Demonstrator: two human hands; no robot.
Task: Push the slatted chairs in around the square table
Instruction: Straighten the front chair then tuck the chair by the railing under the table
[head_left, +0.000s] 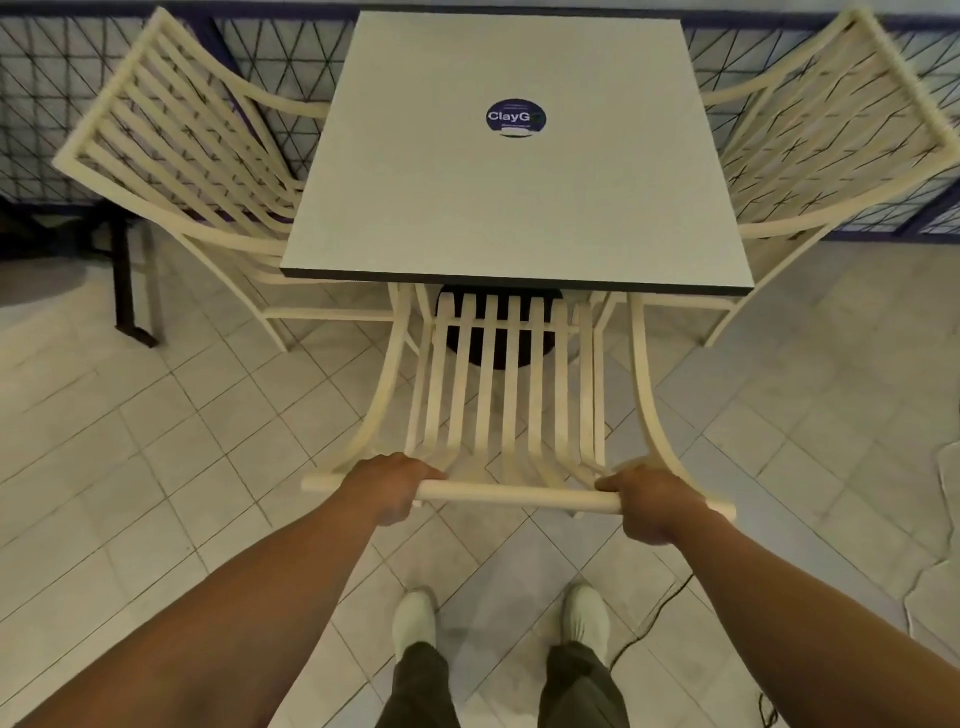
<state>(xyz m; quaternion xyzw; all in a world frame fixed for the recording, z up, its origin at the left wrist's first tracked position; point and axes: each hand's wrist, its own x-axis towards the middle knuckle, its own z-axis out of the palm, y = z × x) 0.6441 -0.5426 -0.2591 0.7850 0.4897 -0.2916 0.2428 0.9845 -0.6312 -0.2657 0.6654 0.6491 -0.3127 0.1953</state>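
1. head view, left hand (390, 488): the arm reaches forward and down, palm down, with the fingers curled over the top rail (519, 498) of the near chair (498, 384) — clenched on the rail near its left end.
2. head view, right hand (657, 501): the arm is extended the same way, knuckles up, and the fingers are wrapped around the same rail near its right end. a short stub of rail projects beyond each fist.
3. near chair: its slatted back runs from the rail up toward the square table (514, 156), and the front of its seat lies under the near table edge. the two curved side rails flare outward toward the hands.
4. left chair (176, 140): it stands at the table's left side, with its seat partly under the table edge and its backrest leaning away to the left.
5. right chair (831, 130): it stands at the table's right side in the mirrored position, with its backrest leaning away to the right.
6. table surface: it is bare apart from a round dark sticker (516, 118) near the centre. a dark round base (498, 332) shows through the near chair's slats.
7. edges and room: a mesh railing (47, 104) runs close behind the table and the side chairs. open tiled floor (182, 441) lies on both sides of the near chair and behind it, where the person's two shoes (414, 618) stand.
8. obstructions: a dark post (130, 280) stands on the floor at left, well apart from the near chair — and a thin cable (660, 608) trails across the tiles at lower right, near the right shoe.
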